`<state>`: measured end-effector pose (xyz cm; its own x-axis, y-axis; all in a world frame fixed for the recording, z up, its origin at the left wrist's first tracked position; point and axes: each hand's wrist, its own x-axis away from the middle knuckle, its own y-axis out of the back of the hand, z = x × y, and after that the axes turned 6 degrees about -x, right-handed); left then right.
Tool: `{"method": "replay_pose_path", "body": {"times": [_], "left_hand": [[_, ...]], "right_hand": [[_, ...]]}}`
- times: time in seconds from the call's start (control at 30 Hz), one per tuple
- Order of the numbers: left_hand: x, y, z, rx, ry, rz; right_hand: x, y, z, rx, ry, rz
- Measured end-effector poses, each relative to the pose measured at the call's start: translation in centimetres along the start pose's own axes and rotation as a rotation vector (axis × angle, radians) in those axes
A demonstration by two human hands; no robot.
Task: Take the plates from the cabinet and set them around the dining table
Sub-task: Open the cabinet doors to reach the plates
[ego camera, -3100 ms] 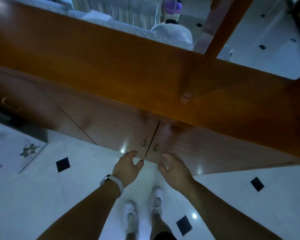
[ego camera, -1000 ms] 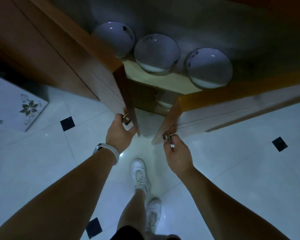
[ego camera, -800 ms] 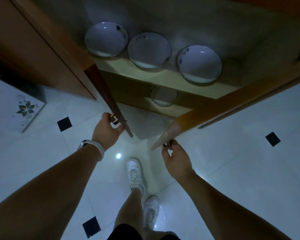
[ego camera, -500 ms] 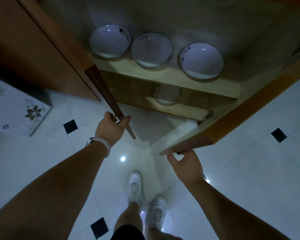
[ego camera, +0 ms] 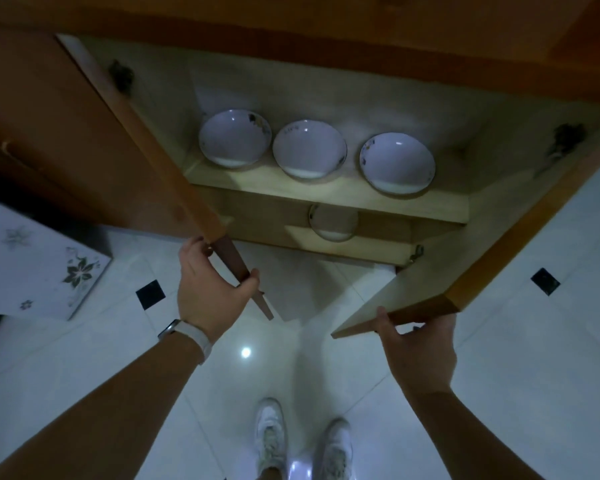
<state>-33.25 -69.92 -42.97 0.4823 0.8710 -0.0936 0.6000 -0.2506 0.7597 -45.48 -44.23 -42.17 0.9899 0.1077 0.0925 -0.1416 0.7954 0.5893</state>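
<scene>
Three white plates stand in a row on the cabinet's upper shelf (ego camera: pixel 326 199): a left plate (ego camera: pixel 234 138), a middle plate (ego camera: pixel 309 148) and a right plate (ego camera: pixel 396 163). A fourth plate (ego camera: pixel 333 221) lies on the lower shelf, half hidden by the shelf above. Both wooden doors stand open. My left hand (ego camera: pixel 210 292) grips the lower edge of the left door (ego camera: pixel 146 133). My right hand (ego camera: pixel 418 348) holds the lower corner of the right door (ego camera: pixel 426 289). Neither hand touches a plate.
White floor tiles with small black squares (ego camera: pixel 149 294) spread below the cabinet. A low white block with flower prints (ego camera: pixel 39 261) sits at the left. My white shoes (ego camera: pixel 271 441) stand on the floor near the bottom edge.
Both doors have swung from shut to wide open, and the plates inside have come into sight. My hands moved apart with the doors, from the small knobs to the door edges.
</scene>
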Motion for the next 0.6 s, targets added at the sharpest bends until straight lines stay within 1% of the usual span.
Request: {"method": "replay_pose_path", "body": {"times": [0.1,0.2,0.3,0.33,0.4,0.47,0.5,0.53,0.6], "left_hand": [[0.1,3.5,-1.6,0.029,-0.084,-0.031],[0.6,6.8,-2.7,0.109,-0.05,-0.078],[0.7,9.9,-3.1,0.156,-0.078,-0.099],[0.6,11.1,-3.3,0.13,-0.078,-0.098],[0.4,13.2,-3.7,0.067,-0.101,-0.102],[0.2,15.5,-4.2,0.029,-0.182,-0.103],[-0.2,16.6,-4.3,-0.007,-0.244,-0.085],[-0.7,17.6,-4.3,-0.061,-0.321,-0.05],[-1.8,19.1,-3.7,-0.211,-0.484,0.06]], "right_hand": [[0.7,2.6,3.6,-0.077,0.012,-0.06],[1.0,5.2,6.8,-0.101,0.025,-0.067],[1.5,7.2,9.3,-0.055,0.103,-0.084],[1.5,7.8,9.9,-0.013,0.156,-0.098],[1.5,9.0,10.8,0.126,0.334,-0.13],[1.4,10.2,11.4,0.295,0.553,-0.12],[1.3,10.8,11.5,0.369,0.624,-0.084],[1.1,11.3,11.6,0.439,0.656,-0.029],[0.9,12.5,11.7,0.592,0.656,0.09]]}}
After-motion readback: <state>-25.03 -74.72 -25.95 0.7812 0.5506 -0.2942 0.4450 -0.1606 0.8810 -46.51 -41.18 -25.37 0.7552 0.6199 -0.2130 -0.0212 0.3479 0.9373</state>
